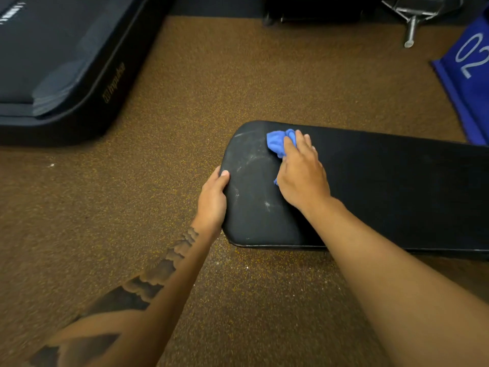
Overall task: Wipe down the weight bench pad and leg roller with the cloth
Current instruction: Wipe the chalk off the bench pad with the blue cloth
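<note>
The black weight bench pad stretches from the middle of the view to the right edge, with pale smudges on its rounded left end. My right hand lies on top of a crumpled blue cloth and presses it onto the pad near that end. My left hand grips the pad's left edge, thumb on top and fingers hidden below. No leg roller is in view.
Brown speckled rubber floor surrounds the bench. A black padded platform lies at the upper left. A blue mat with white numbers sits at the upper right, with chrome equipment parts behind it.
</note>
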### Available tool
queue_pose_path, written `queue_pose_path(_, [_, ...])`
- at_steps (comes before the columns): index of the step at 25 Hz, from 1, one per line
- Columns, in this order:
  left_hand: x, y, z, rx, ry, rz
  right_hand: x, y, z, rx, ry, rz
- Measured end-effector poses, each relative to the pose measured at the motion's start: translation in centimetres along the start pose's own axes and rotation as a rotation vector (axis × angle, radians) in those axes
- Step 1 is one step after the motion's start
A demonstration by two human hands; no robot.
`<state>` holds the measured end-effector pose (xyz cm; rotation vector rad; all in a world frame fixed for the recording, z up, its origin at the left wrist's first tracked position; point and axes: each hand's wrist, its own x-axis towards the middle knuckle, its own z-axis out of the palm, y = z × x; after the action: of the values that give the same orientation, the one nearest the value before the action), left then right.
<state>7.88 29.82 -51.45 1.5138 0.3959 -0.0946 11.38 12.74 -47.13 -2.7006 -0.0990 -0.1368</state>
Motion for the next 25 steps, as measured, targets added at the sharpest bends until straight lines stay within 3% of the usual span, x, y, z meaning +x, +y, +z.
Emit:
queue_pose_path(4, [0.0,0.2,0.1,-0.044,-0.044,0.001,-0.2,-0.7,0.1,0.009,-0.004,-0.022])
queue_pose_path(10, [-0.2,0.6,0.3,-0.041,0.004,-0.001,-10.0,-3.4,0.3,0.034,-0.106,-0.262])
queue_pose_path(13, [0.1,0.3,0.1,-0.021,0.007,-0.003,-10.4,-2.0,-0.4,-0.023,-0.113,-0.233])
queue_pose_path(20, [0.0,0.3,0.2,-0.04,0.015,0.025,-0.1,-3.3,0.1,0.001,-0.063,0.029])
queue_pose_path(25, [-0.3,0.9,0.2,0.017,-0.011,0.034,-4.6,-4.0,0.1,0.031,-0.121,-0.113])
